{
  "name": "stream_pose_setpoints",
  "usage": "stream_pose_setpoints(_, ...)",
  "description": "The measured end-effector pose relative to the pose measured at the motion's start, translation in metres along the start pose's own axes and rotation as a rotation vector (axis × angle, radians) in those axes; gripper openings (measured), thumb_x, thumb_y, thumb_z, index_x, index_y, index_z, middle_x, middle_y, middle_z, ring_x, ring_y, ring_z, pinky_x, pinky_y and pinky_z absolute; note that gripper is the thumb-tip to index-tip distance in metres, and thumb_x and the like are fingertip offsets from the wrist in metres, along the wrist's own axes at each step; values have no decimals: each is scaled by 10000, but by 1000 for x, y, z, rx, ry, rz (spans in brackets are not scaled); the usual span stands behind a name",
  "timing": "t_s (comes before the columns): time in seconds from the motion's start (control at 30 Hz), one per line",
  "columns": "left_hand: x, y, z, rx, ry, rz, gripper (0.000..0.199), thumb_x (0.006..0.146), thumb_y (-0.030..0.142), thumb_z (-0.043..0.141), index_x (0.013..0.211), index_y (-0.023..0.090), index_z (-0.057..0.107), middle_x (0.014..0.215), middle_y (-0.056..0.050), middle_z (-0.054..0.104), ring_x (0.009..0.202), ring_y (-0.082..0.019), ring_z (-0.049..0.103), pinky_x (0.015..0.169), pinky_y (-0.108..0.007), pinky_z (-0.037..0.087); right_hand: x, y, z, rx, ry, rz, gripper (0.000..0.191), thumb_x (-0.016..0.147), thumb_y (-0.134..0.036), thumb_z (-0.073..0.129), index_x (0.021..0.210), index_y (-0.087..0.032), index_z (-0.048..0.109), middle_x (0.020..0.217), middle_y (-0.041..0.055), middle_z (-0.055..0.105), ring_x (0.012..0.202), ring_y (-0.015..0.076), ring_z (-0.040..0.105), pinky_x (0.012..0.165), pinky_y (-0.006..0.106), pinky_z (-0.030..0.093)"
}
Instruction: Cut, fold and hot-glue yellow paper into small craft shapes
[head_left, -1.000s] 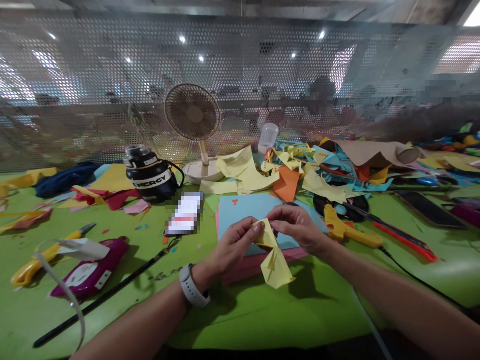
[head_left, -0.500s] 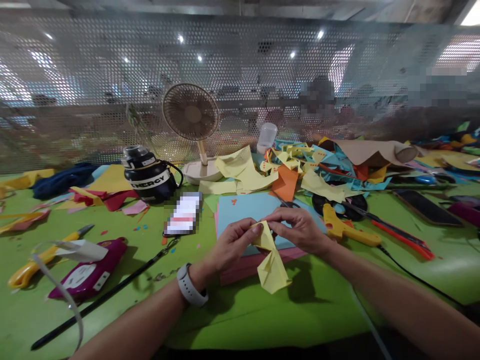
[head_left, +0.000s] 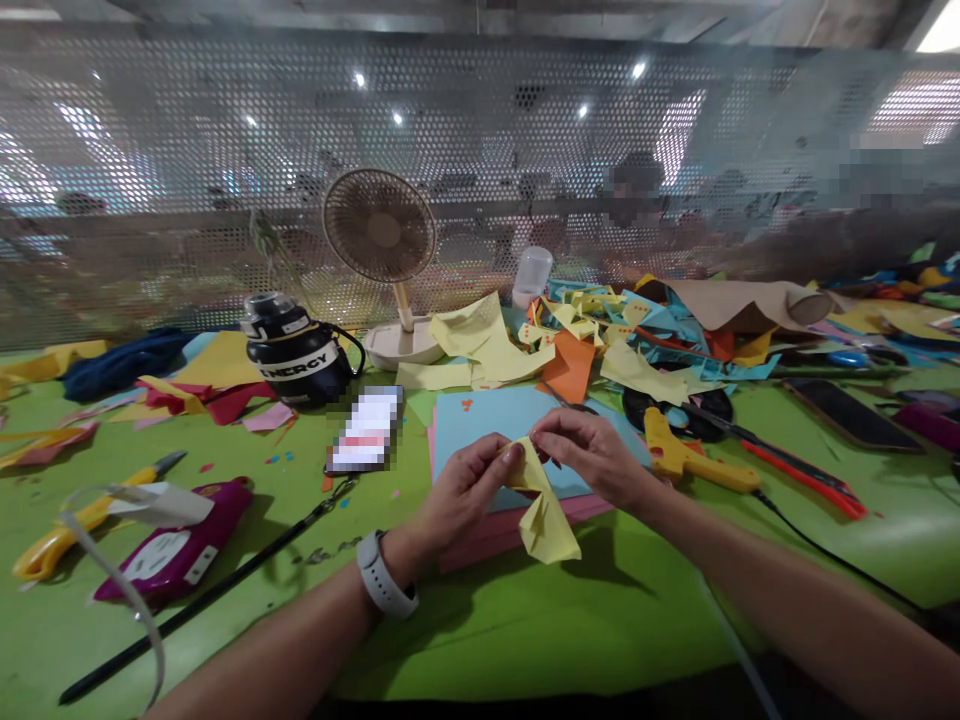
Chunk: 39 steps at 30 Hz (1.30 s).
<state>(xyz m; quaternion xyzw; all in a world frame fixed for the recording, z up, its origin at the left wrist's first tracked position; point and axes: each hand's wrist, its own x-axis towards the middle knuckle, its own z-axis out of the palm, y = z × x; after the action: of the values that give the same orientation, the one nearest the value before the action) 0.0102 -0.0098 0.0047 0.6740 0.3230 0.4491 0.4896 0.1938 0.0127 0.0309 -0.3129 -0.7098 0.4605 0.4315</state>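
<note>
A folded strip of yellow paper (head_left: 549, 522) hangs between my hands, its wider lower end dangling over the green table edge side of the stack. My left hand (head_left: 469, 490) pinches its upper left part between thumb and fingers. At the paper's top edge, my right hand (head_left: 592, 455) has thumb and fingertips pressed together on it. Both hands are above light blue sheets (head_left: 480, 412), which lie on pink sheets (head_left: 480, 545). An orange paper piece (head_left: 568, 366) lies just behind the blue sheets.
A yellow glue gun (head_left: 694, 462) and a red-black tool (head_left: 806, 478) lie right. Left are a phone (head_left: 367, 430), a black bottle (head_left: 296, 352), a magenta device (head_left: 176, 545) and yellow-handled pliers (head_left: 90, 515). Behind stand a fan (head_left: 380, 225) and heaped paper scraps (head_left: 667, 375).
The yellow paper's hanging end has swung slightly up and to the right. My right hand's fingers have shifted a little left and down along the paper's top.
</note>
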Motion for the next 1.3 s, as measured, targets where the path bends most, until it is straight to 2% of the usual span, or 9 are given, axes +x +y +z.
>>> stream_pose_setpoints(0.33,-1,-1,0,190,-23,55,282,941,383,411,786,174,519,683,22,452,637,-123,425,595,-248,367,-1,4,6,-30,18,-27,170,812,-310,618,736,-161,589,650,-23,539,602,95,470,556,222,378)
stream_pose_setpoints(0.6,0,1,1,40,-45,21,294,917,412,464,775,163,531,672,29,450,625,-110,416,587,-238,372,1,4,9,45,28,90,258,780,-398,642,687,-170,565,601,-35,501,571,96,446,540,228,374)
stream_pose_setpoints(0.77,3,1,1,-130,81,-68,317,874,455,535,740,168,532,673,28,499,631,-108,497,625,-241,453,5,8,3,174,100,175,348,852,-483,515,793,-159,627,668,6,585,573,109,525,522,236,399)
stream_pose_setpoints(0.97,12,-2,-4,-404,382,-197,319,748,471,686,812,180,573,706,29,606,633,-119,607,671,-268,521,7,13,-1,114,71,241,388,892,-467,453,755,-164,653,672,24,616,591,120,544,553,245,425)
stream_pose_setpoints(1.07,16,-5,-8,-491,509,-224,318,740,450,694,868,184,573,724,11,659,653,-135,640,688,-286,529,7,14,0,196,105,271,460,866,-565,441,867,-152,642,707,36,633,583,129,578,536,249,431)
stream_pose_setpoints(1.13,16,-5,-8,-486,511,-209,289,754,407,687,896,183,575,751,-4,677,714,-150,655,709,-295,531,8,14,0,242,84,299,555,838,-653,419,925,-145,626,715,41,636,560,130,589,509,243,425)
stream_pose_setpoints(1.2,16,-5,-8,-442,464,-192,263,767,358,678,939,187,578,798,-10,684,784,-161,657,718,-292,530,9,14,-1,250,55,324,584,816,-686,429,919,-145,624,670,30,623,543,131,592,499,237,424)
stream_pose_setpoints(1.3,14,-5,-8,-400,402,-195,258,774,327,671,980,195,589,890,-18,681,847,-168,650,716,-282,527,9,14,-1,201,72,319,453,796,-584,563,908,-151,634,627,1,601,544,124,582,528,236,439)
